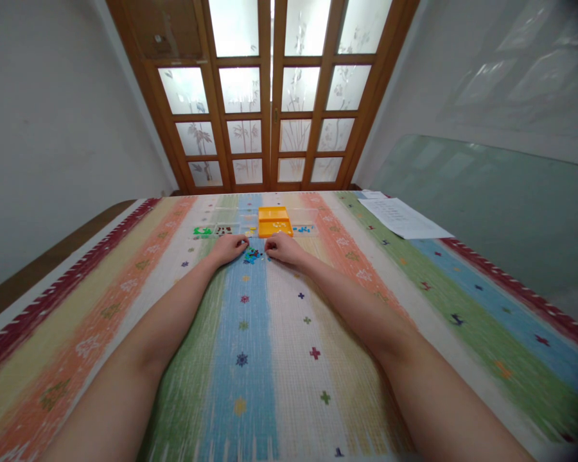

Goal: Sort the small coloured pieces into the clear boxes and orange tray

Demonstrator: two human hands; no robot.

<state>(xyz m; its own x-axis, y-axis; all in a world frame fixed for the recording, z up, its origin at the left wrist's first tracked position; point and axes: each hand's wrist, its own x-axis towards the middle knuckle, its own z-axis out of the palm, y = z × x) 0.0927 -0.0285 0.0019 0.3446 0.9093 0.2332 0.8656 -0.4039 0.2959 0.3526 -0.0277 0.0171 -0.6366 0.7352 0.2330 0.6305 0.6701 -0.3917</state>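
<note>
A small heap of mixed coloured beads [253, 255] lies on the striped cloth between my two hands. My left hand [230, 246] rests on the cloth just left of the heap, fingers curled and pinched at its edge. My right hand [282, 247] lies just right of the heap, fingers likewise pinched together. What either pinch holds is too small to make out. Behind the hands stands an orange tray [274, 221], flanked by clear compartments holding green [203, 231], dark [224, 229] and blue beads [301, 228].
The striped cloth [250, 359] covers the whole table. A white printed sheet [402, 217] lies at the far right. Wooden glazed doors [270, 96] stand behind the table, and a glass pane [501, 205] leans against the right wall.
</note>
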